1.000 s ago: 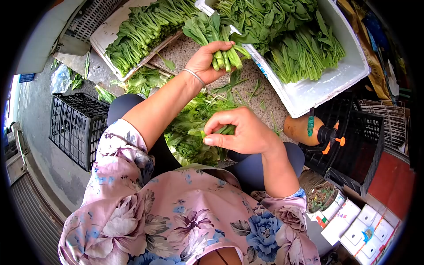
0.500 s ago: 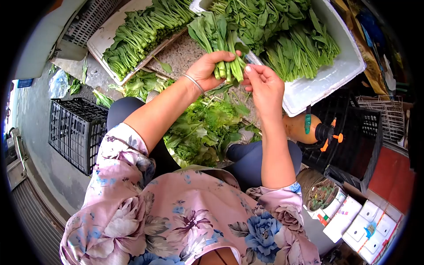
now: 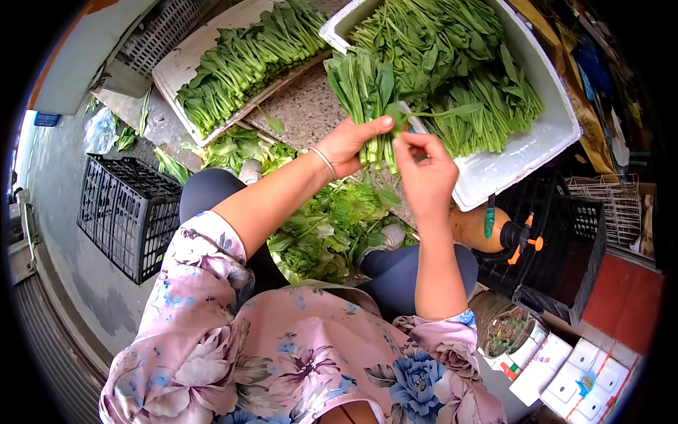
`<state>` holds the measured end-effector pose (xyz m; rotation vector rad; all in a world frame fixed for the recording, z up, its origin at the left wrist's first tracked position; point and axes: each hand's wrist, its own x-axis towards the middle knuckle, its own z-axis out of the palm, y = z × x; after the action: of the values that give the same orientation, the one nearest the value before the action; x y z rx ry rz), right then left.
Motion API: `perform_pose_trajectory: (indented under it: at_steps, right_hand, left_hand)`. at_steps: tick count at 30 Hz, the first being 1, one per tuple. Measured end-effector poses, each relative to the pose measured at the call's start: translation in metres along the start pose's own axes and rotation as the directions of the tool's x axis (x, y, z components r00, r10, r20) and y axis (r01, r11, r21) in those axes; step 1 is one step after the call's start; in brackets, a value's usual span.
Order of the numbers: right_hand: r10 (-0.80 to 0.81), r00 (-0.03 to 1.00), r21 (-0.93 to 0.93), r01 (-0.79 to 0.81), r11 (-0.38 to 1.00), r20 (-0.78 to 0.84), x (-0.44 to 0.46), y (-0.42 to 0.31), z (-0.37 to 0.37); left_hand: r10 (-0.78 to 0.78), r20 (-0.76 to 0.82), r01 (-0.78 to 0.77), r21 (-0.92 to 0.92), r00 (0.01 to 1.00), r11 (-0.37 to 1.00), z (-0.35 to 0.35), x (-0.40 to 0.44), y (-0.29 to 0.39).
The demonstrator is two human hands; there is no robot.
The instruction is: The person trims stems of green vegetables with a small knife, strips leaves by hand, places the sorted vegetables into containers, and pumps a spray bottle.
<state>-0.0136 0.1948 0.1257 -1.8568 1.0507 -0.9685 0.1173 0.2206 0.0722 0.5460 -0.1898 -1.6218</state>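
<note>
My left hand (image 3: 349, 145) is wrapped round a bunch of leafy green stalks (image 3: 364, 85), leaves pointing away from me and cut stem ends toward me. Close beside it, my right hand (image 3: 427, 169) has thumb and fingers pinched together at a single leafy stalk (image 3: 448, 112), whose leaf sticks out to the right. The fingertips partly hide where it is gripped. Beyond the right hand stands a white foam box (image 3: 519, 166) holding more of the same greens (image 3: 438, 49). Below both hands lies a heap of loose, discarded-looking leaves (image 3: 325, 226).
Neatly lined-up greens (image 3: 247, 63) lie on a white board (image 3: 176, 60) at upper left. A black crate (image 3: 127, 219) stands on the left floor. To the right are a spray bottle (image 3: 487, 230), another black crate (image 3: 565, 268) and white boxes (image 3: 586, 381).
My right hand has drawn a single leafy stalk out sideways from beside the bunch. The view has shifted slightly, and the left hand keeps its hold on the bunch.
</note>
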Motion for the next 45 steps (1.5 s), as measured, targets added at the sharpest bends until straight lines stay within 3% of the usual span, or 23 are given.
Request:
perform_pose_trajectory:
  at_steps: [3,5,6,7,9,10,12,15,19,23,25,26,27,29,31,34,38,40,45]
  right_hand:
    - [-0.301,0.942,-0.188,0.326,0.927,0.149,-0.001,0.005,0.003]
    - [-0.167,0.984,-0.025,0.169,0.985,0.067,-0.003,0.008,0.002]
    - [-0.056,0.997,0.048,0.058,0.997,-0.052,-0.005,0.009,0.002]
    - [0.084,0.989,0.296,-0.045,0.954,-0.121,-0.008,0.003,0.005]
    - [0.110,0.955,0.254,-0.038,0.966,-0.274,-0.008,0.005,0.008]
    - [0.106,0.960,0.262,-0.035,0.964,-0.260,-0.005,0.007,0.014]
    - [0.245,0.915,0.329,-0.135,0.935,-0.320,0.003,0.013,0.026]
    - [0.364,0.904,0.399,-0.256,0.880,-0.224,0.014,0.024,0.027]
    - [0.410,0.885,0.492,-0.263,0.830,-0.218,0.017,0.017,0.024]
    - [0.359,0.895,0.462,-0.209,0.862,-0.266,-0.001,0.015,0.032]
    - [0.412,0.842,0.490,-0.211,0.846,-0.349,0.002,0.023,0.040]
    - [0.388,0.849,0.372,-0.252,0.893,-0.358,0.004,0.023,0.037]
    - [0.387,0.850,0.380,-0.247,0.892,-0.356,0.008,0.023,0.036]
    - [0.445,0.839,0.331,-0.342,0.879,-0.314,0.011,0.024,0.032]
    - [0.438,0.845,0.354,-0.326,0.877,-0.308,0.009,0.027,0.030]
    - [0.465,0.871,0.328,-0.397,0.857,-0.162,-0.001,0.031,0.030]
    - [0.530,0.845,0.460,-0.441,0.771,-0.078,-0.010,0.034,0.035]
    - [0.557,0.830,0.509,-0.466,0.724,-0.032,-0.009,0.035,0.034]
    - [0.565,0.820,0.383,-0.496,0.779,-0.089,0.005,0.081,0.028]
  left_hand:
    - [-0.004,-0.025,0.004,-0.037,1.000,0.999,-0.006,0.004,0.001]
    - [-0.036,-0.059,0.030,-0.100,0.998,0.995,-0.006,0.003,0.002]
    - [-0.048,-0.065,0.037,-0.163,0.997,0.986,-0.004,0.003,0.002]
    - [-0.059,-0.065,0.043,-0.226,0.996,0.973,-0.001,0.004,0.003]
    - [-0.011,-0.061,-0.004,-0.232,0.998,0.973,0.003,0.006,0.003]
    - [-0.010,-0.034,0.002,-0.230,0.999,0.973,0.007,0.005,0.001]
    - [0.089,-0.031,-0.092,-0.127,0.996,0.988,0.017,0.002,-0.021]
    - [0.112,-0.058,-0.119,-0.131,0.992,0.984,0.028,0.005,-0.036]
    - [0.032,-0.088,-0.051,-0.219,0.996,0.974,0.028,0.013,-0.034]
    - [0.062,-0.222,-0.108,-0.201,0.973,0.974,0.021,0.016,-0.033]
    - [0.070,-0.249,-0.113,-0.166,0.966,0.980,0.023,0.015,-0.044]
    - [0.029,-0.258,-0.088,-0.222,0.966,0.971,0.027,0.012,-0.055]
    - [-0.011,-0.263,-0.063,-0.274,0.965,0.960,0.030,0.011,-0.057]
    - [-0.065,-0.303,-0.023,-0.275,0.951,0.961,0.031,0.012,-0.054]
    - [0.031,-0.286,-0.081,-0.165,0.958,0.983,0.031,0.015,-0.051]
    - [0.063,-0.323,-0.086,-0.057,0.944,0.995,0.025,0.014,-0.054]
    - [0.193,-0.344,-0.174,0.087,0.919,0.981,0.023,0.018,-0.066]
    - [0.167,-0.352,-0.154,0.065,0.921,0.986,0.028,0.015,-0.063]
    - [0.053,-0.411,-0.061,-0.007,0.910,0.998,0.032,0.018,-0.073]
